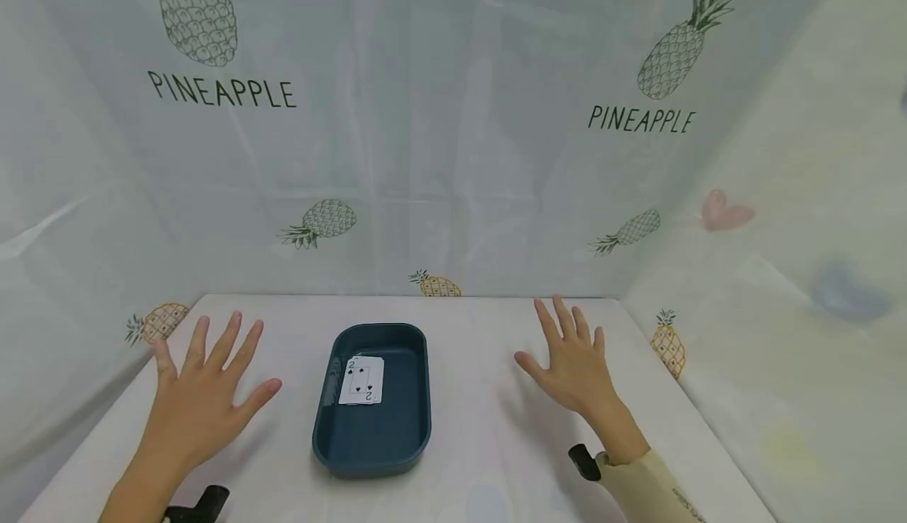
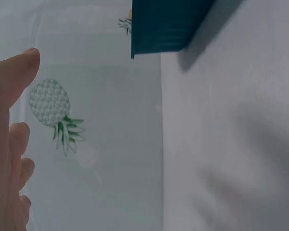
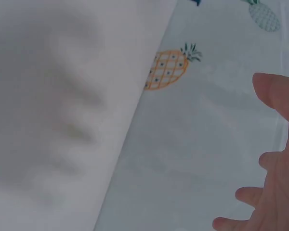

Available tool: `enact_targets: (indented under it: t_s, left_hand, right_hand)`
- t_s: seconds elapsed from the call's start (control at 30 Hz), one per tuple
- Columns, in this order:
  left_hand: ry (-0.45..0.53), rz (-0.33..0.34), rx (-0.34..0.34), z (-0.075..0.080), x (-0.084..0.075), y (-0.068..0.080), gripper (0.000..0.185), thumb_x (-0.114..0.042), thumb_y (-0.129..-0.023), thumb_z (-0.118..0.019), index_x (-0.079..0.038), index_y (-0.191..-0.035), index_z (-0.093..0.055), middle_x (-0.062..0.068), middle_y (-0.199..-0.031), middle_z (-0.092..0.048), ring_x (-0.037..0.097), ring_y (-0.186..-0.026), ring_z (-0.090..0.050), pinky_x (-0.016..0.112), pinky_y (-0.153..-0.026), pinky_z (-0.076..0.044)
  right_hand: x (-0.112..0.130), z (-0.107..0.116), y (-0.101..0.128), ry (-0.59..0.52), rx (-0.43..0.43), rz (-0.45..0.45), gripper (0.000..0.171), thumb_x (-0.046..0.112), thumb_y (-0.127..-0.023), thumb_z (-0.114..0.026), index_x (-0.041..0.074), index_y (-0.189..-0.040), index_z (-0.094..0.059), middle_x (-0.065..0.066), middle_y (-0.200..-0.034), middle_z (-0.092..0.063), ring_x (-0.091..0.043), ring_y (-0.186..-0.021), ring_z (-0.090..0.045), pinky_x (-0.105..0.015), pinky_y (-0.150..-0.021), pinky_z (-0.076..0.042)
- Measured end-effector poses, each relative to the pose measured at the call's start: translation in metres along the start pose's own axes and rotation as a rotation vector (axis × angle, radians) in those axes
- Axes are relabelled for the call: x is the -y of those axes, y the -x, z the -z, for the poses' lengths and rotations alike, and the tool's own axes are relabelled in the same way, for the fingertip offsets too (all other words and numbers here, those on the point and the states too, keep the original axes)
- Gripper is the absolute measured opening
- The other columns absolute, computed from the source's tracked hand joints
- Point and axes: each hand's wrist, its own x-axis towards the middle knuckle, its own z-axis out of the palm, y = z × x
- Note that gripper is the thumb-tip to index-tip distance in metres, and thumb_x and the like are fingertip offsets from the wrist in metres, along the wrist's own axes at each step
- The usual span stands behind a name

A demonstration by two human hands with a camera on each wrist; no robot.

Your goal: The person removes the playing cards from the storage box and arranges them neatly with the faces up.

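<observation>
Left hand (image 1: 198, 405) spread, blue tray (image 1: 372, 440), cards (image 1: 362, 381) inside — both lengthwise away

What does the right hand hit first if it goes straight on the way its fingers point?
The right hand would probably meet the pineapple-print sheet behind the table first; nothing shows in between, though depth is unclear.
</observation>
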Motion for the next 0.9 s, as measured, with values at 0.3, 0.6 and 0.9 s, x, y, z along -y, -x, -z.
enact_targets:
  t_s: [0.3,0.6,0.9]
  left_hand:
    - [0.214,0.044,0.091,-0.013,-0.031,-0.002,0.097,-0.065,-0.099,-0.061,-0.020,-0.172,-0.016,0.025,-0.172,-0.026,0.057,-0.157,-0.010,0.075,-0.118,0.018]
    - [0.632,0.153,0.272,-0.010,-0.059,0.004,0.092,-0.050,-0.105,-0.063,-0.029,-0.173,-0.005,0.024,-0.174,-0.022,0.058,-0.153,-0.025,0.084,-0.111,-0.026]
    - [0.808,0.277,0.362,-0.017,-0.079,0.004,0.093,-0.053,-0.108,-0.057,-0.018,-0.173,0.000,0.029,-0.170,-0.026,0.054,-0.146,-0.043,0.066,-0.112,-0.044]
  right_hand:
    - [0.037,-0.006,-0.021,-0.055,0.010,0.058,0.093,0.057,-0.099,-0.066,0.016,-0.171,-0.024,-0.019,-0.174,-0.024,-0.052,-0.153,-0.033,-0.080,-0.114,-0.029]
    - [0.079,-0.019,-0.038,-0.140,0.063,0.116,0.090,0.053,-0.099,-0.068,0.018,-0.170,-0.027,-0.019,-0.171,-0.032,-0.049,-0.146,-0.043,-0.071,-0.108,-0.044]
    - [0.107,-0.030,-0.052,-0.209,0.140,0.150,0.089,0.053,-0.099,-0.067,0.020,-0.171,-0.026,-0.016,-0.171,-0.032,-0.046,-0.144,-0.045,-0.068,-0.106,-0.047]
